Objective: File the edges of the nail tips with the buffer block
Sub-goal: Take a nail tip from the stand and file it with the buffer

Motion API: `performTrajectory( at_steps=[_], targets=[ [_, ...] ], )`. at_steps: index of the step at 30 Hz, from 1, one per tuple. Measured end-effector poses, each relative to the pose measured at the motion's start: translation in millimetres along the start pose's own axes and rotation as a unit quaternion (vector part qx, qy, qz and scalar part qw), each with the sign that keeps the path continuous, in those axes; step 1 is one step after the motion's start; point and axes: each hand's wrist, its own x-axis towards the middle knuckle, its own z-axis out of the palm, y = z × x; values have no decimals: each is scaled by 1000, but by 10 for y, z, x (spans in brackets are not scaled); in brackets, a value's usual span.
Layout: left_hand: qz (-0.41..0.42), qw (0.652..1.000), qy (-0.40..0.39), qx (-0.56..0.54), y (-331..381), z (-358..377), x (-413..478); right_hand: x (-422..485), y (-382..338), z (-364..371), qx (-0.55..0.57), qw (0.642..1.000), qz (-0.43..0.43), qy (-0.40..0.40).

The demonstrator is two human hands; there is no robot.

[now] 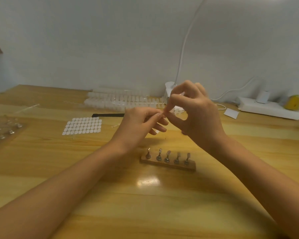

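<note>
Five metal stands [167, 156] sit on one wooden base [169, 166], near centre. One sheet of white tabs [83, 125] lies left. The left hand [138, 123] and right hand [195, 111] pinch one small pale piece [164, 112].

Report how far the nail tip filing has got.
Done: tips appear mounted on the wooden stand. In hand: left hand and right hand pinch a small pale piece, probably a tip, between them. Left: filing itself; no buffer block is visibly held, and a dark strip lies on the table.

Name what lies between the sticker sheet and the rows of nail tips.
A thin black strip, flat on the table between sticker sheet and nail tip rows; head view.
</note>
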Motion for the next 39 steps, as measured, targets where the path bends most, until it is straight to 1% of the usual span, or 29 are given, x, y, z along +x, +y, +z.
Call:
performTrajectory(
  at_steps=[2,3,4,5,6,7,8,9,10,11,12,13,14,15,16,17,18,19,21,22,24,26,28,30,32,34,36,39],
  targets=[
    [-60,993,-27,-97,32,8,-1,-28,13,-14,-113,988,-110,1],
    [-96,983,-45,-147,52,3,3,-40,10,-16,-138,982,-129,-1],
    [-110,977,-57,-173,73,-7,0,-40,-5,-17,-133,985,-113,-2],
    [-90,982,-57,-157,84,-19,-13,-30,-22,-10,-104,993,-62,-6],
    [-21,996,-37,-76,68,-44,-22,-12,-36,-6,-48,999,14,-21],
    [87,994,-10,59,35,-85,-14,27,-41,-17,35,992,102,-61],
    [202,957,17,205,2,-132,-8,69,-26,-38,142,963,191,-124],
    [292,897,42,329,-33,-174,-3,99,-3,-68,249,914,264,-179],
    [332,857,55,390,-79,-195,1,113,31,-93,325,870,312,-203],
    [318,861,58,392,-108,-193,-4,116,81,-110,353,851,331,-206],
    [253,901,52,348,-106,-182,-12,113,131,-124,341,856,330,-208],
    [158,946,47,279,-92,-170,-22,101,167,-137,320,864,324,-213],
    [52,975,32,213,-120,-159,-19,77,201,-141,310,866,322,-223],
    [-44,985,10,168,-161,-156,-1,54,230,-136,317,858,329,-235],
    [-103,982,-5,160,-214,-172,18,33,255,-131,329,845,341,-249],
    [-135,975,-19,176,-255,-192,32,14,272,-120,334,834,350,-264],
    [-148,966,-26,210,-282,-211,29,-8,282,-101,330,831,351,-279],
    [-145,956,-29,253,-293,-227,25,-29,287,-75,317,834,348,-290],
    [-103,941,-14,322,-279,-233,16,-67,269,-16,291,842,337,-305],
    [-68,938,-2,340,-267,-229,4,-82,257,13,283,845,330,-311],
    [-7,939,10,344,-257,-209,-13,-109,228,56,279,851,321,-309],
    [29,947,10,320,-250,-178,-21,-137,206,94,276,862,309,-291],
    [38,970,-12,238,-216,-129,-28,-162,185,136,288,872,294,-263],
    [34,985,-43,164,-195,-79,-26,-182,174,171,331,866,300,-227],
    [49,985,-45,160,-200,-48,-30,-204,159,196,375,850,310,-202],
    [55,986,-32,155,-224,-47,-35,-220,152,216,389,847,303,-197],
    [53,988,-13,143,-225,-45,-49,-218,167,211,389,849,290,-207],
    [63,989,21,133,-200,-42,-42,-168,226,154,402,843,277,-226]
  ],
)
